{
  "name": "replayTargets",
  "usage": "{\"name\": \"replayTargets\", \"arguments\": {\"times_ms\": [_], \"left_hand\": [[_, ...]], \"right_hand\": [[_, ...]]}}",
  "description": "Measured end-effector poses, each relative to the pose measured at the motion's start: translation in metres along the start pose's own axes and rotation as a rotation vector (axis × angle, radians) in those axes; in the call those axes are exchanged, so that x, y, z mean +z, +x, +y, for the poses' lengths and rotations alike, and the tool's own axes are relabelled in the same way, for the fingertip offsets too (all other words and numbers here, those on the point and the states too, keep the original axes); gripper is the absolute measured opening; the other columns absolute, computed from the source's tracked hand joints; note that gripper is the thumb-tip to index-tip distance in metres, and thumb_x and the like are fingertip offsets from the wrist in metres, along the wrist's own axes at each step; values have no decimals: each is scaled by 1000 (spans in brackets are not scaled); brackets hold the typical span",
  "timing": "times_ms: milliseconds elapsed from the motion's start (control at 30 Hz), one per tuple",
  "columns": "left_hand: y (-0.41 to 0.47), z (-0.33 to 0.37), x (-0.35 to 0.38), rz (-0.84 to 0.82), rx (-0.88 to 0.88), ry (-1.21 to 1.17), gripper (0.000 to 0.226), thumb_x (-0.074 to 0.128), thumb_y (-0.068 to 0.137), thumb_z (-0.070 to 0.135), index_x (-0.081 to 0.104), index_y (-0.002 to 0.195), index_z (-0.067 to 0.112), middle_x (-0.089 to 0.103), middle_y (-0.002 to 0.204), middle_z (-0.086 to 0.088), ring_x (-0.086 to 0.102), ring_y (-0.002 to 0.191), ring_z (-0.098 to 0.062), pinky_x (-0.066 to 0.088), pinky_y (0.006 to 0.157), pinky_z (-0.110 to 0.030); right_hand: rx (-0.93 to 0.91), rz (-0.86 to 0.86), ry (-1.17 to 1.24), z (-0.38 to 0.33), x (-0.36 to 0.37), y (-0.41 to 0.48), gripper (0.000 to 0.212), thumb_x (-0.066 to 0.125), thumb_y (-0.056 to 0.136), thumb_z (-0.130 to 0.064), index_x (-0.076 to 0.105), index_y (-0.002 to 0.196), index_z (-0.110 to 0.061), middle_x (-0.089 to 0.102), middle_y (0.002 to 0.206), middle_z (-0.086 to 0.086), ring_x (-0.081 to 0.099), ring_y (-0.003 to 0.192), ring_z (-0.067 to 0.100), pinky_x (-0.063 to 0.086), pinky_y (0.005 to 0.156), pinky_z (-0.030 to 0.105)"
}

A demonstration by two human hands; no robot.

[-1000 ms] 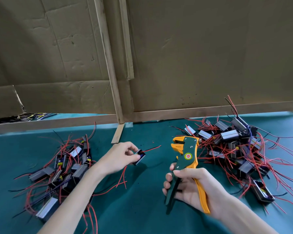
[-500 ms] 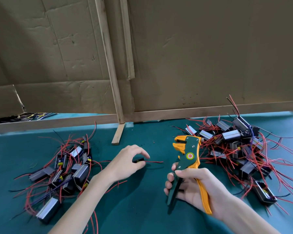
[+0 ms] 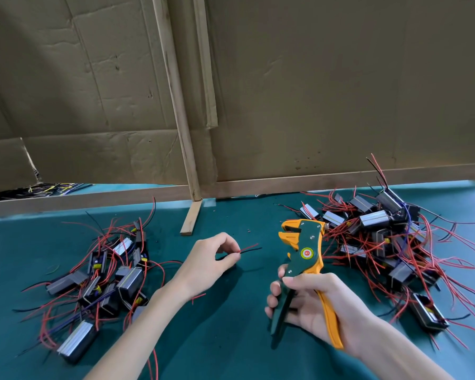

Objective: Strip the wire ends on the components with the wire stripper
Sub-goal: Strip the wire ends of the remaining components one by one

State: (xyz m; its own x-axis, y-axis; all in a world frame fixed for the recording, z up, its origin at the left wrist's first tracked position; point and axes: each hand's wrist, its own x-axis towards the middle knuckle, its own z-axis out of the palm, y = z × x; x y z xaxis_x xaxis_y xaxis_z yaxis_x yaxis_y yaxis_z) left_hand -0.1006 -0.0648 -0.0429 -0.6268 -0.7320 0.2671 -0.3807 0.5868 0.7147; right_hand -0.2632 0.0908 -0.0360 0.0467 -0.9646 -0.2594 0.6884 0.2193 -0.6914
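We are pinching a red and a black pair of wire ends (image 3: 248,249) in our left hand (image 3: 203,266), tips pointing toward the wire stripper (image 3: 305,242). Our right hand (image 3: 318,303) is gripping its handles, head upward. A left pile of components (image 3: 107,278) and a right pile of components (image 3: 381,237) are lying on the green bench (image 3: 231,338).
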Motion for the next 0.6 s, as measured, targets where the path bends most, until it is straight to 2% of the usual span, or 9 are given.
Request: {"name": "replayTargets", "arguments": {"times_ms": [233,367,500,600], "left_hand": [[2,13,-4,21,-4,-224,11,69,86,7,64,84,16,69,82,6,64,82,-7,49,81,-19],[3,25,-9,1,0,-406,16,64,89,2,66,84,17,69,80,11,64,83,-4,48,80,-16],[1,38,-14,10,29,-471,17,61,90,1,67,87,17,70,81,11,64,82,-1,47,77,-11],[1,45,-16,10,43,-496,13,63,89,4,65,88,17,66,75,8,64,76,-5,48,76,-14]], "right_hand": [[0,-39,-55,-1,3,-3,25,62,66,2,56,90,-2,54,77,21,58,68,36,55,69,47],[-20,-111,-111,-1,3,-5,28,67,67,3,56,92,-3,53,79,22,56,70,37,53,73,49],[-17,-185,-164,1,3,-5,26,73,65,-1,61,89,-4,54,80,23,57,73,37,52,78,50],[-20,-215,-185,2,3,-4,26,74,65,1,62,87,-3,54,79,23,57,73,37,51,78,51]]}}
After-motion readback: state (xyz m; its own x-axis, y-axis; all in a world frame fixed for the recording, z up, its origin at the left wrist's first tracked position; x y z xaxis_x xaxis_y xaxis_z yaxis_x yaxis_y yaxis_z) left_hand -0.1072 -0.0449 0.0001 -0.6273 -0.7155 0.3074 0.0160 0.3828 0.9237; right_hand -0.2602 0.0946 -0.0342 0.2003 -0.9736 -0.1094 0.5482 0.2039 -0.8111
